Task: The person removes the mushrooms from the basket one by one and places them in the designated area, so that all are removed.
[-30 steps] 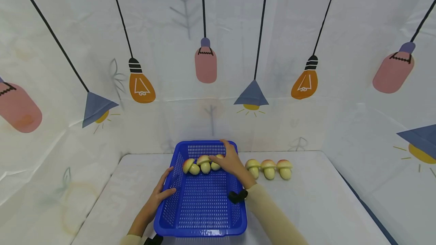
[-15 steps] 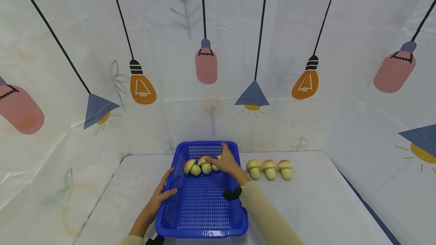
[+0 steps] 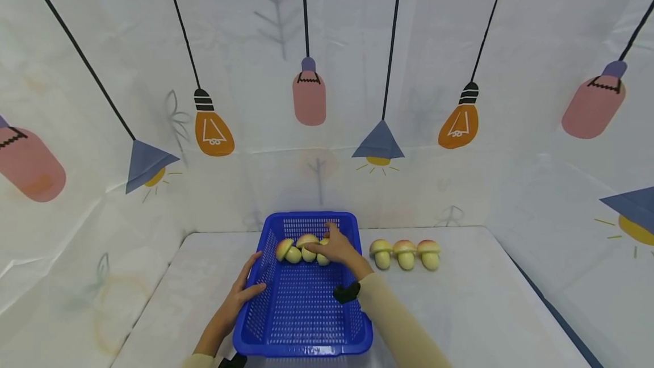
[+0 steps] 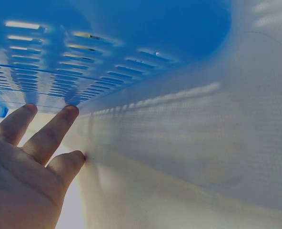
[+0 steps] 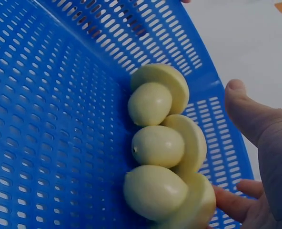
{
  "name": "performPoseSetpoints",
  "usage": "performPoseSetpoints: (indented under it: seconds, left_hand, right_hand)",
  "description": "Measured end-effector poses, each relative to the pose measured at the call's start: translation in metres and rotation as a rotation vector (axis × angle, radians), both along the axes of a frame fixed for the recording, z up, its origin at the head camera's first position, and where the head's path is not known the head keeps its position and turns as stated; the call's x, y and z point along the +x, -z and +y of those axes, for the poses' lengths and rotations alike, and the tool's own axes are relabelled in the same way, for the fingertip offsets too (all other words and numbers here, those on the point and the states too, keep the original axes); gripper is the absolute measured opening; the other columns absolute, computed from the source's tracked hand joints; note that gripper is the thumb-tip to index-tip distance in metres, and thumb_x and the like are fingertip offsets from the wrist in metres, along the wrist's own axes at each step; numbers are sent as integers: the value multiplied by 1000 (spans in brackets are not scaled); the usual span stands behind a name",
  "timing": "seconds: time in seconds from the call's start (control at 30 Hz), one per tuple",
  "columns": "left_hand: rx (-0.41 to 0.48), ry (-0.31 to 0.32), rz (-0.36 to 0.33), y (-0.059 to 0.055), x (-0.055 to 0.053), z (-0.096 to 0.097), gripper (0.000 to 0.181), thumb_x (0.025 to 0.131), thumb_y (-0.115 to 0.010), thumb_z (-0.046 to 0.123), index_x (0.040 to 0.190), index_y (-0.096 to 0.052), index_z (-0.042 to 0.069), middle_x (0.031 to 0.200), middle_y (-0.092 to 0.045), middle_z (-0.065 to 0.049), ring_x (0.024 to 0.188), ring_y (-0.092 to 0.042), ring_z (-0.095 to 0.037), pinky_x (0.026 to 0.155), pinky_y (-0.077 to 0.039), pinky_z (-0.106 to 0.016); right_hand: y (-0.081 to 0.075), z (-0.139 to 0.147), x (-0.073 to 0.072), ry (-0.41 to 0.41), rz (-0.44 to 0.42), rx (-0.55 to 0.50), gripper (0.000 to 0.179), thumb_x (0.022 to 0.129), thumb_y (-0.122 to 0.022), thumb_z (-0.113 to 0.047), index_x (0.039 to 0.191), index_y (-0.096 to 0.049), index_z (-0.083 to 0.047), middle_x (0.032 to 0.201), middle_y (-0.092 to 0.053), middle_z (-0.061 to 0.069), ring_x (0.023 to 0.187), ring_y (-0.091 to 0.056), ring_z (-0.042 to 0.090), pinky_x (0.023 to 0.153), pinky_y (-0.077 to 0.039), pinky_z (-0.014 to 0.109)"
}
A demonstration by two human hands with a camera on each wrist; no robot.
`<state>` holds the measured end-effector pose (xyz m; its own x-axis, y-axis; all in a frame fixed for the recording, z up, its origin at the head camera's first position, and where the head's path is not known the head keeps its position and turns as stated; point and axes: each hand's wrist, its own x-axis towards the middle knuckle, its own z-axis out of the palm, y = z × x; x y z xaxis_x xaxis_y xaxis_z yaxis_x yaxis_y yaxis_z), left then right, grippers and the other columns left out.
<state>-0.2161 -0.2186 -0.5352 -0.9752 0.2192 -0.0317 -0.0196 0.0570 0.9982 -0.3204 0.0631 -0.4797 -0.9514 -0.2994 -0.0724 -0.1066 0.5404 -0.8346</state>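
A blue perforated basket holds three toy mushrooms with pale stems and yellow-red caps: a left mushroom, a middle mushroom and a right mushroom, partly hidden. My left hand grips the basket's left rim, its thumb over the edge; in the left wrist view its fingers lie along the outer wall. Inside the far right part, my right hand is at the right mushroom. From the right wrist view, its fingers touch that mushroom's cap, while the thumb stands apart, raised.
On the white table, right of the basket, three more toy mushrooms stand in a row. Behind the table hangs a pale backdrop printed with lamps and bulbs.
My right hand has come down lower into the basket and shifted slightly left and nearer. The right mushroom has moved a little nearer. My left hand stays on the rim.
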Motion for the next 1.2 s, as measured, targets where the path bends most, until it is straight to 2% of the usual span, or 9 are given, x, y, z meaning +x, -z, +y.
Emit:
performPoseSetpoints:
  seconds: [0.2, 0.37, 0.53, 0.67, 0.93, 1.2]
  left_hand:
    - [6, -4, -3, 0, 1, 0, 74, 103, -53, 19, 165, -14, 32, 168, -10, -26, 132, -47, -48, 91, -57, -53]
    - [19, -5, -10, 0, 1, 0, 75, 103, -53, 18, 165, -13, 31, 168, -9, -26, 131, -49, -47, 90, -57, -54]
    - [20, -5, -10, -1, 2, -1, 75, 103, -53, 18, 165, -13, 32, 168, -10, -26, 131, -49, -46, 90, -57, -53]
    - [8, -12, -2, -1, 2, 0, 74, 103, -53, 19, 165, -14, 31, 168, -10, -25, 133, -47, -47, 91, -56, -53]
    - [6, 0, 6, -1, 2, 1, 73, 104, -51, 18, 165, -13, 31, 168, -9, -26, 135, -44, -49, 92, -56, -53]
    - [-8, -24, 9, 1, 2, 2, 73, 103, -53, 19, 165, -15, 31, 168, -12, -24, 135, -44, -48, 92, -55, -49]
  right_hand:
    - [4, 1, 3, -79, -24, -6, 94, 91, -77, -40, 159, -26, 0, 144, -56, 27, 131, -55, 44, 107, -46, 57]
    - [5, 0, 3, -97, -4, -20, 96, 90, -80, -28, 161, -21, 0, 148, -52, 28, 134, -52, 45, 109, -44, 58]
    - [6, -1, 3, -58, 42, 42, 94, 85, -83, -12, 159, -27, 1, 154, -44, 30, 138, -48, 47, 111, -42, 58]
    - [7, -2, 2, -12, 51, 88, 89, 81, -84, -5, 154, -35, 3, 154, -44, 30, 139, -46, 47, 110, -43, 58]
    - [7, -1, 5, 37, 4, 107, 80, 86, -82, -13, 150, -38, 6, 150, -47, 33, 137, -48, 48, 109, -43, 59]
    - [8, -1, 4, 34, -9, 147, 63, 84, -81, -8, 138, -52, 7, 132, -62, 27, 118, -61, 39, 101, -50, 52]
